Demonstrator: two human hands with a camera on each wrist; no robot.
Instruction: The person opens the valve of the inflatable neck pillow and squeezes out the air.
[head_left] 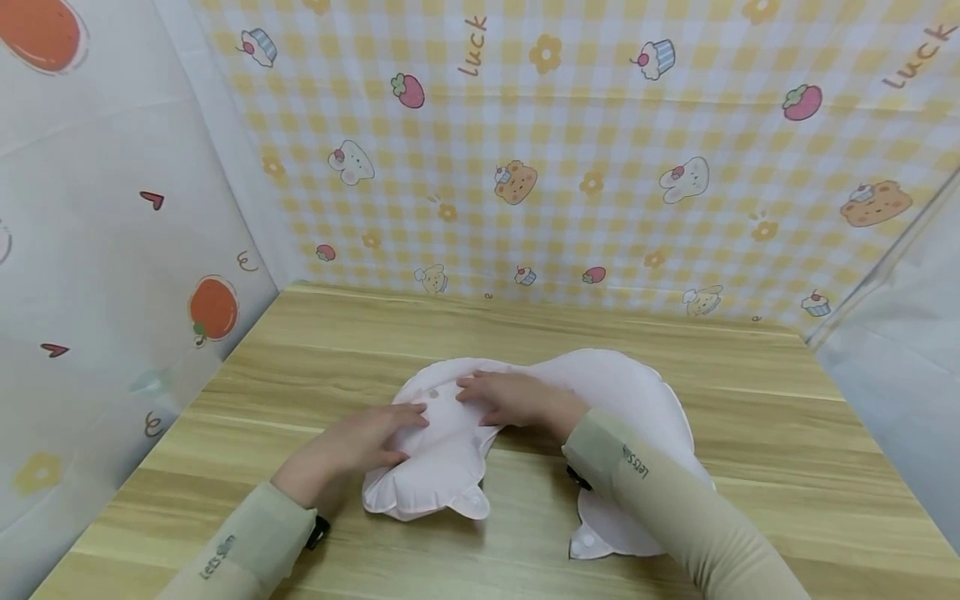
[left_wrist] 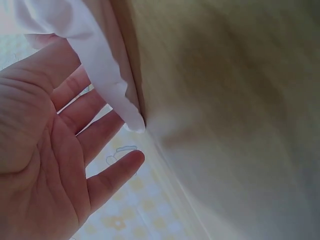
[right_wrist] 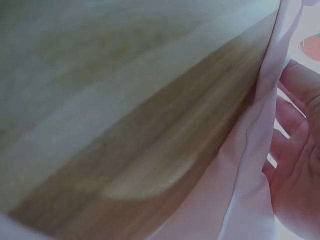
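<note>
A pale pink U-shaped inflatable neck pillow (head_left: 618, 392) lies on the wooden table, its open side toward me. Small tabs with snap buttons stick out from both ends. My left hand (head_left: 356, 442) rests on the outer side of the pillow's left arm, fingers spread over the top. My right hand (head_left: 517, 398) lies across the left part near the inner curve, its fingers loosely bent over the surface. In the left wrist view the fingers of the left hand (left_wrist: 55, 145) reach behind the pillow's edge (left_wrist: 100, 65). The right wrist view shows the right hand (right_wrist: 300, 150) against the pillow's side (right_wrist: 240, 170).
The wood-grain table (head_left: 780, 442) extends around the pillow on all sides. Behind it stands a yellow checked cloth (head_left: 600, 125) with cartoon prints. White printed cloth (head_left: 112, 250) hangs at the left, and pale sheeting (head_left: 892, 308) at the right.
</note>
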